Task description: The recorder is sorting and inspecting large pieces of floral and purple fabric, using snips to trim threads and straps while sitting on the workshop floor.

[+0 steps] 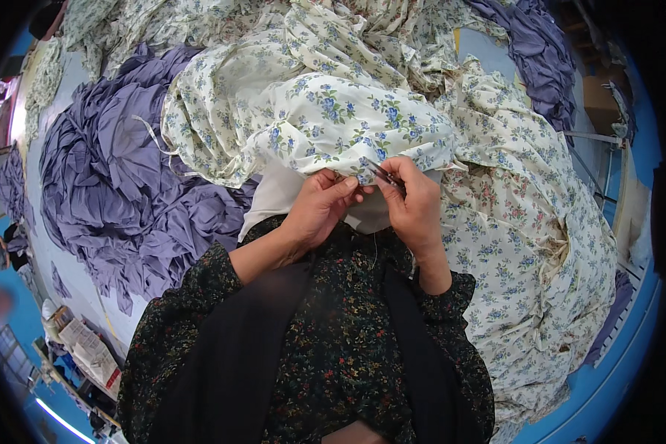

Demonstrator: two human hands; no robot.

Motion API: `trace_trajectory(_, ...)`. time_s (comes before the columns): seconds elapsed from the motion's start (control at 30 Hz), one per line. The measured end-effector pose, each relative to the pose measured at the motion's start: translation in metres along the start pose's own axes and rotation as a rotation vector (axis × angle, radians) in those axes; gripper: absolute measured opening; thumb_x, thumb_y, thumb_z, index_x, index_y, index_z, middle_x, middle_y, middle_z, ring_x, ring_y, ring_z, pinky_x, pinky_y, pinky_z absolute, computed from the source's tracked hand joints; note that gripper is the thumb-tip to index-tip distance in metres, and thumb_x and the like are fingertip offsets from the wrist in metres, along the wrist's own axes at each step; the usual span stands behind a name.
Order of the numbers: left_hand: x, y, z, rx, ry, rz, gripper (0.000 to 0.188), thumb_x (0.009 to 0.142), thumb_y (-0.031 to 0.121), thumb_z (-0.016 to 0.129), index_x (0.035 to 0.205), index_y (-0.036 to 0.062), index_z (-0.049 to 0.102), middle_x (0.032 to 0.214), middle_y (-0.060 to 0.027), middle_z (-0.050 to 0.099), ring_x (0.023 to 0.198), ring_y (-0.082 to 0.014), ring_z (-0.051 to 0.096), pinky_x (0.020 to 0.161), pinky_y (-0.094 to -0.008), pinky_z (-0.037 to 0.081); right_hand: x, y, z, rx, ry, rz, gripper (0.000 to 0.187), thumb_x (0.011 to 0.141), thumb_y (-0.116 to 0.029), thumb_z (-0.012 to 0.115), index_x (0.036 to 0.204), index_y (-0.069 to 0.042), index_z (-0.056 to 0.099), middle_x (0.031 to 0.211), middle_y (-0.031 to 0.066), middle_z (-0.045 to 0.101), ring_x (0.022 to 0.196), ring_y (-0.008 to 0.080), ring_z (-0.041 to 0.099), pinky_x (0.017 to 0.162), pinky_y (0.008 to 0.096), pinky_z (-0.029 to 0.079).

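In front of my chest, my left hand (317,209) pinches the near edge of a white fabric (348,118) printed with blue flowers and green leaves. My right hand (416,206) grips a pair of small dark thread snips (381,175), their tips pointing up and left over the fabric edge. Both hands are close together, with the fingertips almost meeting. Whether the blades are open or closed is too small to tell. Below the right hand a thin pale thread (375,248) hangs against my dark flowered sleeve and top.
A heap of purple-grey fabric (118,170) lies to the left on a pale table (122,300). More floral fabric (525,296) spreads along the right side and back. Another purple bundle (540,59) sits at the far right, near a cardboard box (603,103). Stacked papers (89,348) lie at the lower left.
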State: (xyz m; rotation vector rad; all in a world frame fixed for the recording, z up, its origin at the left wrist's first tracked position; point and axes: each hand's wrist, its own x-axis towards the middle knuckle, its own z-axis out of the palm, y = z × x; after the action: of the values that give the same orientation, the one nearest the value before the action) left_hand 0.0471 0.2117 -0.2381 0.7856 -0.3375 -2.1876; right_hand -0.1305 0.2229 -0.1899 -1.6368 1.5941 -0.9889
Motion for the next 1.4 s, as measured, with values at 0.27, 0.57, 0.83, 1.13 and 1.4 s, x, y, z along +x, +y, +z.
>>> trace_trajectory(0.27,0.001,0.000,-0.002,-0.103,-0.004,-0.041,0.015,0.095,0.011,0.062,0.106,0.0003,0.064,0.101,-0.0111,0.069,0.093,-0.0187,0.065,0.082,-0.0301,0.051,-0.023,-0.001,-0.035,0.829,-0.222,0.383,0.013,0.095,-0.013,0.061,0.097,-0.001,0.056,0.084,-0.0038,0.052,0.076,0.0041,0.046,0.069,0.0182,0.038)
trace_trajectory(0.57,0.000,0.004,0.003,-0.250,0.040,-0.144,0.012,0.096,0.008,0.059,0.100,-0.0025,0.063,0.101,-0.0163,0.067,0.095,-0.0228,0.063,0.083,-0.0315,0.051,-0.019,0.020,-0.007,-0.224,0.115,-0.176,0.028,0.089,-0.029,0.069,0.100,-0.004,0.065,0.080,0.0083,0.067,0.066,0.0236,0.065,0.059,0.0335,0.049)
trace_trajectory(0.83,0.000,0.005,0.001,-0.244,0.029,-0.166,0.013,0.097,0.009,0.058,0.100,-0.0034,0.061,0.103,-0.0222,0.066,0.092,-0.0231,0.062,0.085,-0.0318,0.051,-0.001,0.020,-0.012,-0.448,0.164,-0.477,0.021,0.086,-0.025,0.070,0.094,-0.006,0.065,0.077,0.0064,0.065,0.066,0.0262,0.063,0.060,0.0352,0.048)
trace_trajectory(1.13,-0.002,0.008,0.004,-0.178,0.026,-0.142,0.020,0.097,0.013,0.059,0.107,-0.0040,0.060,0.101,-0.0168,0.068,0.089,-0.0219,0.063,0.082,-0.0306,0.051,-0.017,0.033,-0.015,-0.115,0.254,-0.195,0.020,0.084,-0.019,0.074,0.094,-0.005,0.064,0.076,0.0059,0.064,0.061,0.0222,0.060,0.057,0.0313,0.047)
trace_trajectory(1.4,-0.056,0.062,0.005,2.290,-0.300,0.046,0.030,0.088,0.023,0.068,0.115,0.0097,0.066,0.070,-0.0073,0.062,0.068,-0.0202,0.063,0.064,-0.0327,0.051,-0.016,0.053,-0.021,-0.261,0.289,-0.146,0.049,0.066,0.006,0.069,0.112,-0.012,0.065,0.123,0.0077,0.060,0.089,0.0178,0.064,0.064,0.0257,0.050)
